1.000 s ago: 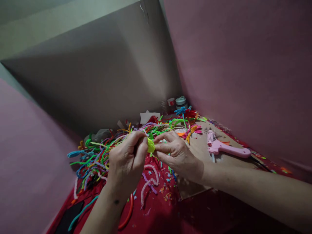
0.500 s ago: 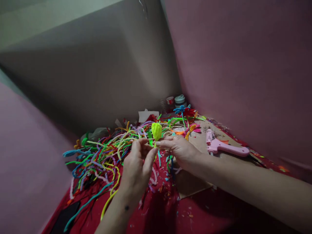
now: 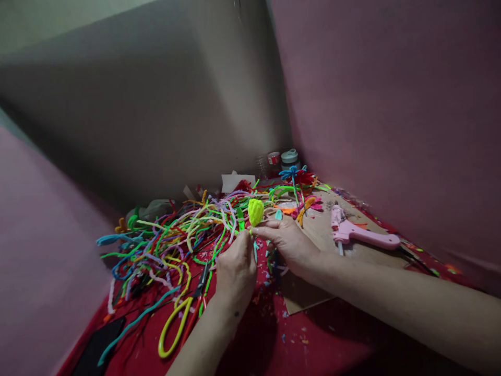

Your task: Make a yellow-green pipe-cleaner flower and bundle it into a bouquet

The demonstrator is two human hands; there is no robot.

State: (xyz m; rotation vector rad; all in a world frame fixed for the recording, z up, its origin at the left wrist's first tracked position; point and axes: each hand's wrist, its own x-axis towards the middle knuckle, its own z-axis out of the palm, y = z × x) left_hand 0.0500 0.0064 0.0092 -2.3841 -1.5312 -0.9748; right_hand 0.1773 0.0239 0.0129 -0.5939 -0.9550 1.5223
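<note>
A bright yellow-green fuzzy bud [image 3: 255, 212] stands upright above my fingertips. My right hand [image 3: 291, 243] pinches the base of the bud between thumb and fingers, coming in from the right. Just below it, my left hand [image 3: 237, 263] is closed at the bud's lower end, its back turned to the camera and most of its fingers hidden. Behind and left of the hands spreads a tangled heap of colourful pipe cleaners [image 3: 172, 235].
A pink glue gun [image 3: 364, 236] lies on cardboard [image 3: 319, 230] at the right. Scissors [image 3: 201, 282] with a yellow-and-red handle lie left of my left forearm. A dark flat object [image 3: 97, 347] is at lower left. Finished fuzzy flowers [image 3: 293, 174] and a lidded jar [image 3: 289, 158] stand behind.
My left hand has turned and moved right, its fingers closing in under the bud. The bud has shifted slightly right. The scissors have come into view beside my left forearm.
</note>
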